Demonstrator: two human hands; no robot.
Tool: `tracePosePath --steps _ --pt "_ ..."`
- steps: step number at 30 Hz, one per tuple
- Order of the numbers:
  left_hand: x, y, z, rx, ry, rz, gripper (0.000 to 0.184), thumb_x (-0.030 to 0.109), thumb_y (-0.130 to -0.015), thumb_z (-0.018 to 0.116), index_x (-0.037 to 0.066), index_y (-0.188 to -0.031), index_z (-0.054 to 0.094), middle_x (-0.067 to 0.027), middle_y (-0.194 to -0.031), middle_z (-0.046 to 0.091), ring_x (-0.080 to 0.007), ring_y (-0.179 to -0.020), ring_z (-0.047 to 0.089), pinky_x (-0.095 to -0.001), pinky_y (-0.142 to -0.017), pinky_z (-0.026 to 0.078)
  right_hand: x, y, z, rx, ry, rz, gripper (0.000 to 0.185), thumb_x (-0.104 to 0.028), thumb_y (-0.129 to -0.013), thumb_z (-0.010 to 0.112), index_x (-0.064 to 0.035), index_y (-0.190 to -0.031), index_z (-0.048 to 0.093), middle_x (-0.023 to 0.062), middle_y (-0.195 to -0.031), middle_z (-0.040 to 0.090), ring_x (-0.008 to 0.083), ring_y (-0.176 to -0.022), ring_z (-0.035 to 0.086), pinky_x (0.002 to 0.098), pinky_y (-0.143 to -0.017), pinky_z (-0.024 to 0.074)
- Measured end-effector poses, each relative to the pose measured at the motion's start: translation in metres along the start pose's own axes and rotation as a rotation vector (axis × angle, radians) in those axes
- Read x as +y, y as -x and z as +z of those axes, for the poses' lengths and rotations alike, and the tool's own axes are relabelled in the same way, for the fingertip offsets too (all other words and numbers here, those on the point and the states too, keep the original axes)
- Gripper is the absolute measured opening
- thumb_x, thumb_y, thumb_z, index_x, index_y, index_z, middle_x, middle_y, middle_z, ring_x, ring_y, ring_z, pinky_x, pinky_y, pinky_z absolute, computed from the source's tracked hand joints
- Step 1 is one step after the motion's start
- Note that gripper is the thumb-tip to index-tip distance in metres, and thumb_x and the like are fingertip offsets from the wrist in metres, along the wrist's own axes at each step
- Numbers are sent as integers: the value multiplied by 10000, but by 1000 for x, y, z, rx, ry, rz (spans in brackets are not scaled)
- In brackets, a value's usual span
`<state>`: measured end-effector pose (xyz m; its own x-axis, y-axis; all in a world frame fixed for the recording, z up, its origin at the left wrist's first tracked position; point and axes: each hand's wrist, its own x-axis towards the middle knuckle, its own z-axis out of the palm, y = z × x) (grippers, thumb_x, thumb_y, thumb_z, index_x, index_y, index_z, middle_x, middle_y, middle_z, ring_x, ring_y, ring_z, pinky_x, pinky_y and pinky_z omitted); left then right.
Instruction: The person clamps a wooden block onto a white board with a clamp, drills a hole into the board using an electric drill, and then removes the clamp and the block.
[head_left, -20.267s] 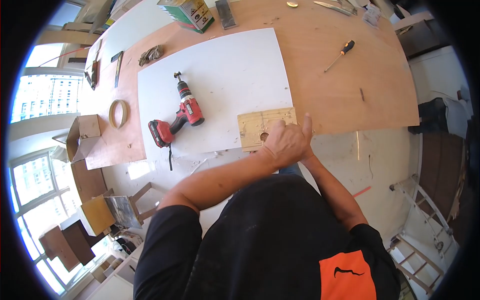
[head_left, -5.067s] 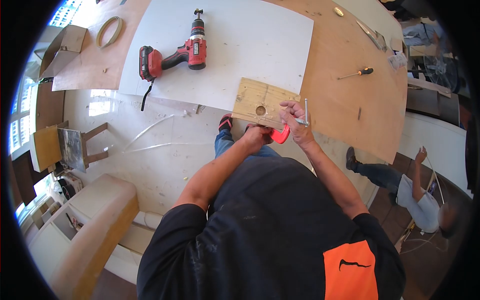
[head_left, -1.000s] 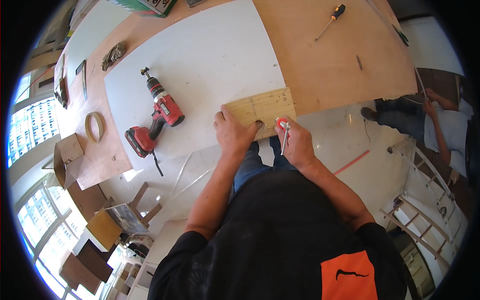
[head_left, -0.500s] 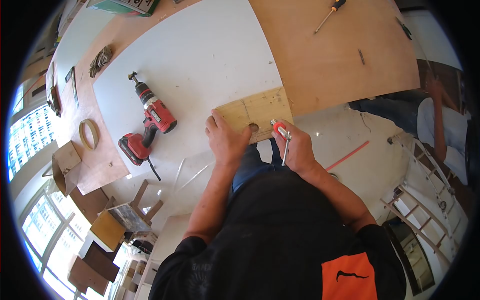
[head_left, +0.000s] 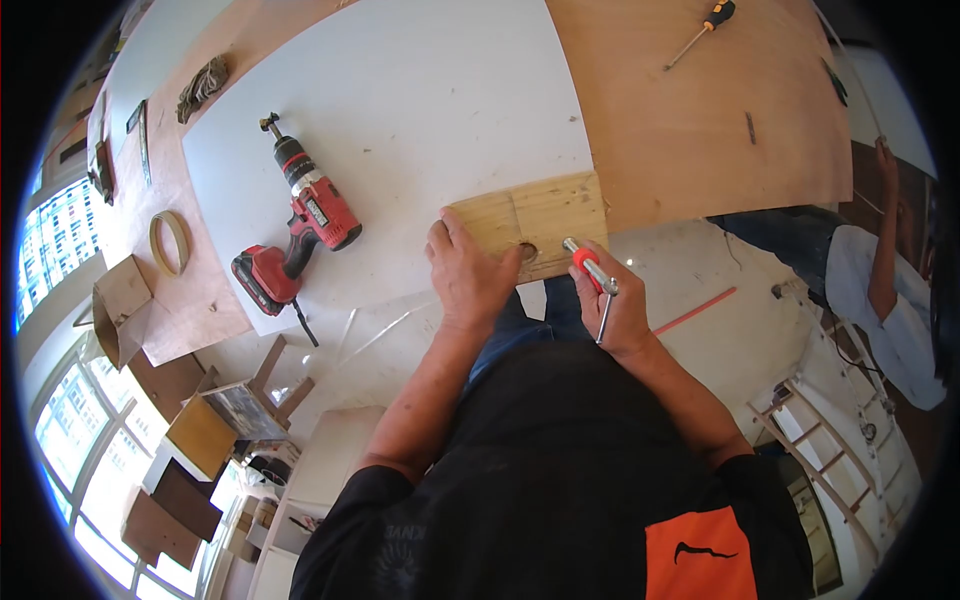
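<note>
A wooden board (head_left: pixel 540 210) with a round hole lies at the table's near edge, partly on the white sheet (head_left: pixel 420 120). My left hand (head_left: pixel 468 268) grips the board's left end, thumb near the hole and fingers on its far side. In my right hand (head_left: pixel 622 305) is a red clamp (head_left: pixel 587 262), held at the board's right end; its silver screw and cross bar show, while its lower part is hidden. To the left, a red cordless drill (head_left: pixel 320 215) lies on the white sheet.
A screwdriver (head_left: pixel 700 35) lies at the back right of the brown tabletop (head_left: pixel 690 120). Tape roll (head_left: pixel 168 243) and rope bundle (head_left: pixel 203 88) are at the left. Another person (head_left: pixel 880 290) is at the right, near ladders (head_left: pixel 825 450). A red strip (head_left: pixel 695 310) is on the floor.
Since several seconds ago, my left hand has moved from below the board onto its left end. In the last second, the clamp has tilted in my right hand and the co-worker's arm has shifted.
</note>
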<state>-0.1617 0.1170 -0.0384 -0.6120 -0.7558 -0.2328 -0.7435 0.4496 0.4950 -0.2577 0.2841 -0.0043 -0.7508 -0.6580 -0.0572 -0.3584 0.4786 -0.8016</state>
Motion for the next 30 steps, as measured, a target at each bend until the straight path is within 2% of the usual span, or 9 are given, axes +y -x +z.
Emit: tracePosePath --steps 5,16,20,25,28,30 --pt "-5 1 1 -4 19 22 1047 300 -681 911 -153 -1447 360 -295 -1298 498 -471 -1213 498 -517 -1008 465 1 2 0 -40 -9 53 334 -81 -928 715 38 -1227 630 235 -957 716 426 -844 702 439 -736 569" --pt "-11 0 8 34 23 104 1040 287 -678 915 -165 -1435 362 -296 -1267 495 -472 -1177 504 -507 -992 466 3 5 6 21 30 53 297 -99 -955 689 34 -1216 641 244 -962 719 437 -861 702 432 -748 573" --pt "-15 2 7 33 56 128 1061 312 -674 925 -166 -1435 360 -293 -1265 497 -469 -1175 506 -504 -995 464 4 7 8 -22 -44 170 283 -86 -957 679 28 -1214 643 252 -973 719 443 -875 703 431 -755 575" --pt "-22 0 7 53 66 204 1081 357 -677 930 -159 -1439 362 -293 -1267 498 -469 -1184 505 -502 -997 466 -2 4 10 -2 38 158 276 -86 -960 672 26 -1211 648 258 -995 722 443 -903 707 422 -779 577" --pt "-20 2 -9 -65 152 133 1098 370 -666 932 -111 -1472 364 -316 -1346 474 -481 -1232 489 -519 -1024 454 -3 6 11 5 33 170 273 -92 -963 669 24 -1209 651 257 -998 723 440 -911 709 418 -786 578" --pt "-26 8 -14 -23 -1 262 1120 389 -651 934 -65 -1501 364 -328 -1436 422 -503 -1314 437 -556 -1074 407 -2 6 11 8 14 183 274 -96 -964 669 24 -1209 652 254 -997 724 439 -913 709 419 -787 578"
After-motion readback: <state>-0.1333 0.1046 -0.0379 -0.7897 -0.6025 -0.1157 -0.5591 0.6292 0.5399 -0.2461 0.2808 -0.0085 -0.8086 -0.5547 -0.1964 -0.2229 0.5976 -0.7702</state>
